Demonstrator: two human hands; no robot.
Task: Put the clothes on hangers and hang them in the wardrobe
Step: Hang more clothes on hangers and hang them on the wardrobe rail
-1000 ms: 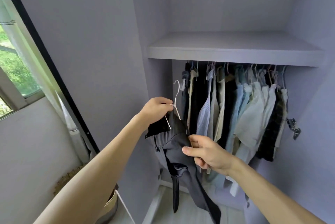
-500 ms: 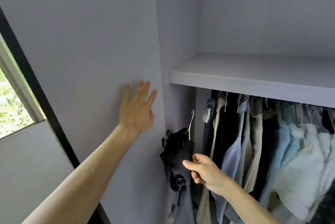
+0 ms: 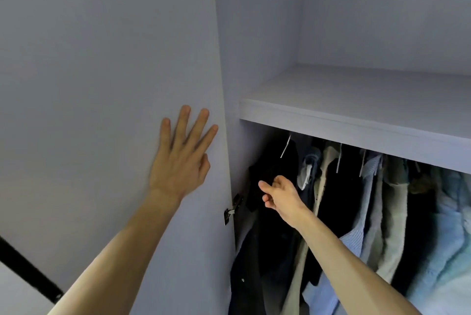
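Observation:
The dark garment [image 3: 265,169] hangs at the far left of the wardrobe, and its white wire hanger hook [image 3: 285,147] reaches up under the shelf. My right hand [image 3: 279,196] hovers just in front of it with the thumb stretched out and the fingers loosely curled; nothing shows between them. My left hand [image 3: 182,159] lies flat with straight fingers on the open wardrobe door [image 3: 107,85]. The rail is hidden behind the shelf edge.
A row of several hung clothes [image 3: 377,212], dark, beige and light blue, fills the space to the right. A lilac shelf [image 3: 356,121] runs above them. A metal door hinge [image 3: 230,210] sits beside the dark garment. A black window frame [image 3: 28,271] crosses the lower left.
The dark garment on its hanger went up to the left end of the row. My right hand loosened from the cloth. My left hand stays flat on the door; the view came closer.

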